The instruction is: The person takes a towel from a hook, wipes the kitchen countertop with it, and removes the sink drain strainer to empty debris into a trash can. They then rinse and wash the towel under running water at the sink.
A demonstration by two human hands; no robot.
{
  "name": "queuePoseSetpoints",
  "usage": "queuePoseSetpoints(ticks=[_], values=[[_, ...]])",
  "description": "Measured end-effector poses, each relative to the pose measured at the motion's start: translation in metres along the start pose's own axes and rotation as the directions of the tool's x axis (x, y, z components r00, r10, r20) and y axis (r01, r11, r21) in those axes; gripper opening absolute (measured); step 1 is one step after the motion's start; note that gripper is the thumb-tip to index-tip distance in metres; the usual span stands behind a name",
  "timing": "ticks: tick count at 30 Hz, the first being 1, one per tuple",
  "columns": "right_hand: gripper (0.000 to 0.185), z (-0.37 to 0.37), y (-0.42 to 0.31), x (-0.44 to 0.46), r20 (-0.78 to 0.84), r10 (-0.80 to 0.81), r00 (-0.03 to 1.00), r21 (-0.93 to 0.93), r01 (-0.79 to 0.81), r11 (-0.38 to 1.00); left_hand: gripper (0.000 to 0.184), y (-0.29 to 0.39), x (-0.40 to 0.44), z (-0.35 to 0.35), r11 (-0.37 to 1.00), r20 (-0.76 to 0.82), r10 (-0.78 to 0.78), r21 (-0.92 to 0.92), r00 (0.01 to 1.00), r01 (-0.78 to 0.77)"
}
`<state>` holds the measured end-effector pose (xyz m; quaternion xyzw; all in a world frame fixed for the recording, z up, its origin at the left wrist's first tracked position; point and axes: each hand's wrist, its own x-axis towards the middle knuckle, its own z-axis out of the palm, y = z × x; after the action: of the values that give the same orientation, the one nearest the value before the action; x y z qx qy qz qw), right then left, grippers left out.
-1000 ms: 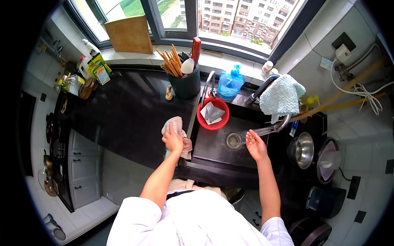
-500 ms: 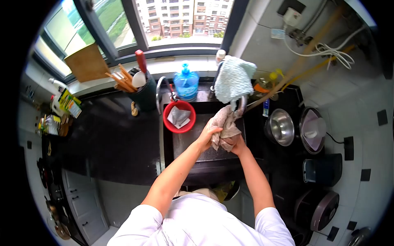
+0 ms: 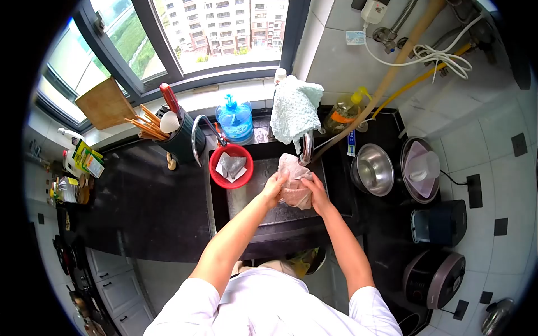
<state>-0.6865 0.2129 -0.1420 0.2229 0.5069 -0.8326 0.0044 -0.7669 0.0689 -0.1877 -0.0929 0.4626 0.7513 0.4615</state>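
A pinkish wet cloth (image 3: 295,182) is held over the black sink (image 3: 269,215), just below the end of the tap (image 3: 306,148). My left hand (image 3: 273,189) grips its left side, and my right hand (image 3: 316,193) grips its right side. A pale green towel (image 3: 295,109) hangs over the tap. Left of my hands, a red bowl (image 3: 231,166) with a grey and white item in it stands in the sink's back left corner.
Behind the sink stands a blue pump bottle (image 3: 235,120); left of it, a dark holder (image 3: 182,140) with chopsticks and utensils. On the right are a metal bowl (image 3: 374,169), a lidded pot (image 3: 420,171) and a rice cooker (image 3: 434,279). A cutting board (image 3: 105,105) leans by the window.
The cloth has gone from the left counter edge to under the tap. My right hand, empty at first, now holds it too. The view has shifted right.
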Motion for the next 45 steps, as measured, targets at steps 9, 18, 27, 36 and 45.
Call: queuePoseSetpoints(ticks=[9, 18, 27, 36, 45], values=[[0.031, -0.006, 0.001, 0.027, 0.033, -0.081, 0.996, -0.407, 0.087, 0.909, 0.047, 0.018, -0.021, 0.012, 0.994, -0.079, 0.099, 0.047, 0.992, -0.096], [0.030, -0.010, 0.021, 0.034, -0.055, -0.169, 0.984, -0.280, 0.147, 0.948, 0.055, 0.013, -0.029, -0.009, 0.975, -0.112, -0.007, 0.220, 0.994, 0.031], [0.058, -0.006, 0.022, 0.011, 0.020, 0.091, 0.996, 0.106, -0.093, 0.990, 0.054, 0.001, -0.024, 0.009, 0.999, 0.017, 0.005, -0.054, 1.000, -0.004], [0.076, -0.027, 0.057, 0.020, 0.312, 0.319, 0.895, 0.303, -0.412, 0.859, 0.060, 0.028, -0.024, 0.008, 0.907, 0.284, -0.214, -0.297, 0.934, 0.299], [0.016, -0.006, 0.021, 0.041, -0.085, -0.230, 0.970, -0.238, 0.204, 0.950, 0.063, 0.020, -0.013, -0.025, 1.000, -0.127, -0.002, -0.014, 0.992, 0.001]])
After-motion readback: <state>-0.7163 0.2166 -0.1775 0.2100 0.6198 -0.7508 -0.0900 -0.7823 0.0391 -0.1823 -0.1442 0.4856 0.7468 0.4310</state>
